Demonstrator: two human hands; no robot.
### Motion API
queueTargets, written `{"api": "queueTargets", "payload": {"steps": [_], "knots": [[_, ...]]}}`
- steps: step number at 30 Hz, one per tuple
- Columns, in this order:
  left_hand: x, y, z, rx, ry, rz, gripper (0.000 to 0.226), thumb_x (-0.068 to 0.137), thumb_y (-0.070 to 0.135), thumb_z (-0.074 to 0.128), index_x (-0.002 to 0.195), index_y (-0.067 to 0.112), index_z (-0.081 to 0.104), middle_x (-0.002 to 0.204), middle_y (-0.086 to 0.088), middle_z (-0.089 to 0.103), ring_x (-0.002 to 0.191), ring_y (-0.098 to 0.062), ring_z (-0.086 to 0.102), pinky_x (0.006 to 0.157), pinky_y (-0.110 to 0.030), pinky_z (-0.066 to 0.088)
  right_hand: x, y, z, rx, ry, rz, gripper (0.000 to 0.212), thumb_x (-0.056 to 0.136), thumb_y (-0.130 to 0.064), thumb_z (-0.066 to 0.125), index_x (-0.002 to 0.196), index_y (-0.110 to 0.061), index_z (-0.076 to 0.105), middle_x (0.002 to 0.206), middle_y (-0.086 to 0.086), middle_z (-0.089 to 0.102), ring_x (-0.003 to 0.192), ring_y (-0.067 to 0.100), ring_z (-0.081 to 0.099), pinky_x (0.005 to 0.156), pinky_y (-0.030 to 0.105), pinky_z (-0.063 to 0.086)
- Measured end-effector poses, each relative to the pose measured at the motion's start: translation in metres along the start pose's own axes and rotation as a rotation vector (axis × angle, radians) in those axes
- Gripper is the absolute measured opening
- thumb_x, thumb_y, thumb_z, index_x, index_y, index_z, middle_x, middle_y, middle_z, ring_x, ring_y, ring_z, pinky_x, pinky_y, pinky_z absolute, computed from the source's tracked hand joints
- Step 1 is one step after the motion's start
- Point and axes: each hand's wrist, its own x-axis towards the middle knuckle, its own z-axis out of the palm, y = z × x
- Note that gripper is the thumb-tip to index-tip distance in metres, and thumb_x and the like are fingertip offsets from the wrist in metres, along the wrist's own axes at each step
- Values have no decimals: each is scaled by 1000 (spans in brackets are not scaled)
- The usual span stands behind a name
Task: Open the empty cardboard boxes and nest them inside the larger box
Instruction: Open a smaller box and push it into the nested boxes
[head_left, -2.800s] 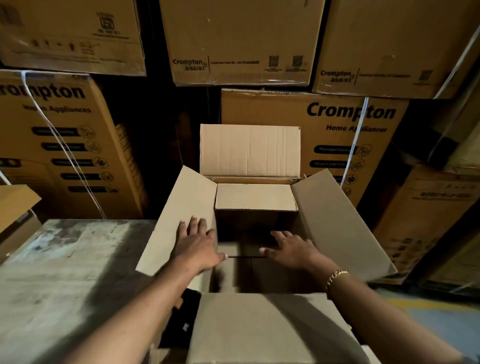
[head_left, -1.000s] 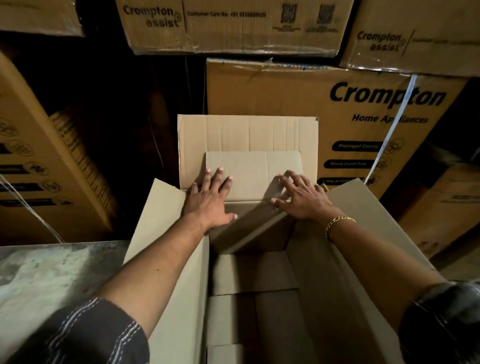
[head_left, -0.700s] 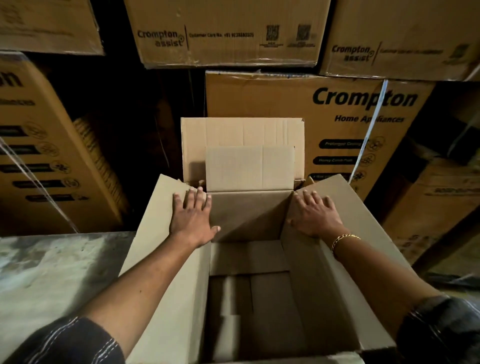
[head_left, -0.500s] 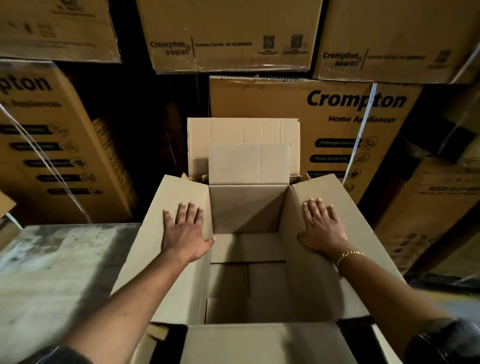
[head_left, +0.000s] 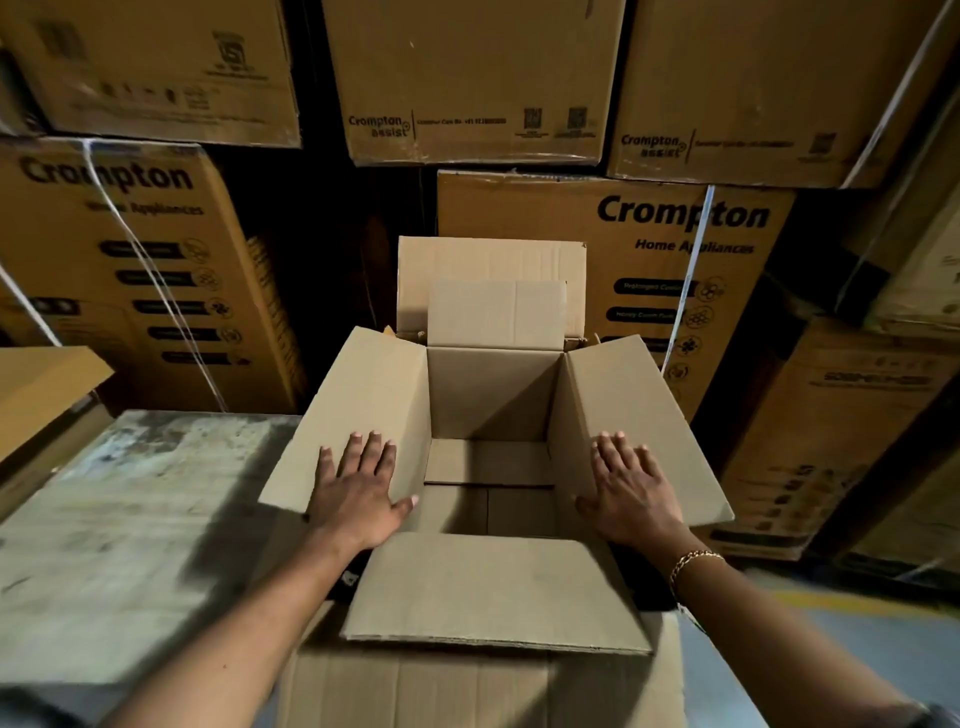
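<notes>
Head cam: a person's L hand and R hand are pressing flat on an open cardboard box at a storeroom stack. Fingers are lying straight and slightly spread, and neither hand is gripping anything.

The L palm is resting on the left flap with the thumb hooking over its inner edge. The R palm is resting on the right flap. Both flaps are splaying outward. The near flap is folding toward the camera, and the far flap is standing upright.

The box interior is showing empty, w/ its bottom flaps closed. The box appears to be sitting inside the larger box, whose taller rear flap is rising just behind it.

A gold bracelet is circling the R wrist. A worn grey surface is lying to the left. Printed Crompton cartons are stacking up behind and on both sides.
</notes>
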Motion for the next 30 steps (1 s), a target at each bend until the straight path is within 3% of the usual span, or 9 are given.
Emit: {"api": "queueTargets", "payload": {"steps": [6,9,13,21,24,28,30], "knots": [[-31,-9,-18,-180,-115,17,93,86,82,11,160,26,1,167,3,-12,152,-17,-18,122,-46,-12,-26,-9,-12,162,-2,-14,84,98,-67,20,161,-12,9,169,6,1,155,21,-6,124,43,-4],[-44,-17,-26,-231,19,28,109,69,87,-6,160,27,7,167,1,-11,152,-18,-18,121,-45,-13,-27,-14,-26,245,33,-26,83,97,-69,21,161,-18,9,169,3,2,155,19,-4,124,43,-1],[-53,-41,-42,-215,183,17,118,63,89,-22,160,27,6,167,-1,-13,151,-21,-20,121,-45,-14,-18,-30,-58,290,82,-56,81,96,-71,23,161,-24,11,169,0,3,155,19,-2,125,45,3],[-79,-142,-68,-236,351,-86,90,86,78,6,160,26,8,166,0,-16,152,-18,-17,123,-51,-3,12,-128,-145,328,220,-212,81,96,-70,28,161,-23,11,169,-1,6,155,18,2,125,44,5],[-103,-204,-69,-242,364,-162,91,85,79,6,160,27,8,167,-1,-15,153,-19,-16,123,-51,-2,29,-198,-174,328,244,-322,81,97,-69,28,161,-23,11,169,-1,5,155,19,3,124,46,7],[-143,-293,-63,-220,386,-260,79,96,71,26,160,28,9,166,0,-17,152,-20,-18,121,-49,-7,47,-304,-200,369,280,-408,82,95,-71,26,161,-25,11,169,-1,5,155,21,4,123,48,10],[-165,-345,-58,-196,393,-314,79,96,71,27,160,28,10,167,0,-15,153,-21,-16,122,-50,-5,50,-361,-210,392,292,-461,82,94,-72,26,161,-26,11,169,-1,5,155,20,4,123,47,10]]}}
